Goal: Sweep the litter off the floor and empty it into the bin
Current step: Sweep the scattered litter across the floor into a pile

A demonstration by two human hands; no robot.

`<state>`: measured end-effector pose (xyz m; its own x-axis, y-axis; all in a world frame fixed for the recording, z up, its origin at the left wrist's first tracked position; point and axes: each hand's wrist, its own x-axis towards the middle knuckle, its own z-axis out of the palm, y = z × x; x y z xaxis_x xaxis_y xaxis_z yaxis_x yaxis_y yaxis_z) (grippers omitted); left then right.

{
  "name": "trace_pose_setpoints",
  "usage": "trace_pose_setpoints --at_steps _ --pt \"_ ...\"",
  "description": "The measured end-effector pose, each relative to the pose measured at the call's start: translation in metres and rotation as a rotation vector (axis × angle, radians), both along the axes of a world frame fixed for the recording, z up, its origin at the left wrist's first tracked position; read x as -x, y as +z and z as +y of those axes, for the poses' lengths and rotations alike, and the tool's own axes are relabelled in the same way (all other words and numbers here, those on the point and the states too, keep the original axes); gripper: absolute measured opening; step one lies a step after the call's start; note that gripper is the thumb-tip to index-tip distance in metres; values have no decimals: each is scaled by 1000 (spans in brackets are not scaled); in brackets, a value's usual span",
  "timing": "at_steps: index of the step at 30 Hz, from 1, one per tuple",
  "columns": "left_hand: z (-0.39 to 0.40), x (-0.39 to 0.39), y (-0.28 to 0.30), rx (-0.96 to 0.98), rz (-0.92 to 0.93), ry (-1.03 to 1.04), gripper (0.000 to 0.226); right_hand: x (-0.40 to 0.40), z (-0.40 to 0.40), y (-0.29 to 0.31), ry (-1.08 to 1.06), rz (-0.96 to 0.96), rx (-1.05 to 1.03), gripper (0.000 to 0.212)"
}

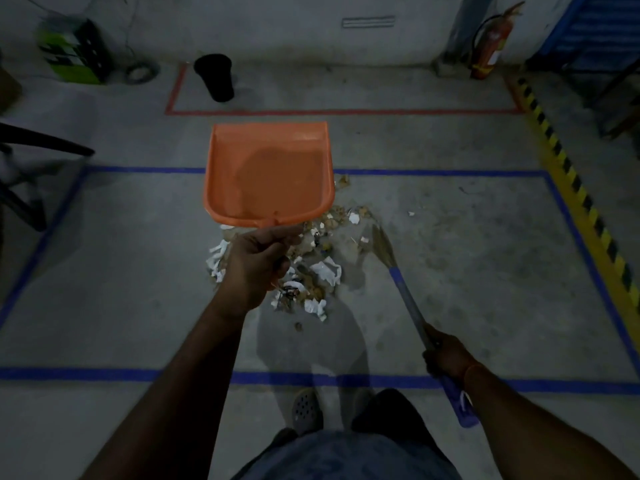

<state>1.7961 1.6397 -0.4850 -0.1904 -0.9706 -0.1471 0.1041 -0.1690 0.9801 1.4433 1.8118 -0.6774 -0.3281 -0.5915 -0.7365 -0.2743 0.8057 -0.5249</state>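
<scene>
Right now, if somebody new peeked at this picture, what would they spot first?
Probably the bright orange dustpan, empty and held up in the middle by the left hand. Right under it sits a heap of white and brown litter on the grey floor, inside the blue tape lines. The right hand grips a blue-handled broom beside the heap, and a black bin waits by the far wall.

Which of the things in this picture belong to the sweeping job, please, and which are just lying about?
Part of the job:
orange dustpan, empty, held by the left hand
broom, held by the right hand
litter pile on the floor
black bin by the wall

Just lying about:
fire extinguisher
green crate
dark chair
</scene>
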Motion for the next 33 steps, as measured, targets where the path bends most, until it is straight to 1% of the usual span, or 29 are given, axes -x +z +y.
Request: trace_pose_setpoints --at_steps 3,6,9,12,14,16,19,21,23,28,33 --pt "-18 8 -1 -18 4 -30 30 17 -22 -1 -13 -7 -34 73" --pt "-42 24 -6 -38 -12 -14 30 31 -53 -10 39 -16 -75 68" --pt "-69 53 -8 -29 -43 32 33 44 -86 -16 161 -70 -134 66" --pt "-93 92 -4 -36 -87 84 34 65 -115 -14 278 -146 -141 70" --pt "-111 123 1 -48 -95 86 34 87 -126 -6 294 -184 -132 70" --pt "-130 155 6 -44 -90 69 34 113 -132 0 288 -212 -104 69" --pt "-156 201 10 -21 -3 49 37 159 -148 9 277 -241 -74 68" --pt "-170 229 11 -9 31 21 33 184 -160 17 274 -217 -35 67" --pt "-182 251 12 1 28 -18 28 206 -170 20 230 -175 -1 64" --pt "-215 283 13 29 -4 -67 28 251 -203 20 93 -89 27 65" --pt "-246 296 7 20 -10 -63 29 287 -242 9 -5 -65 -64 71"
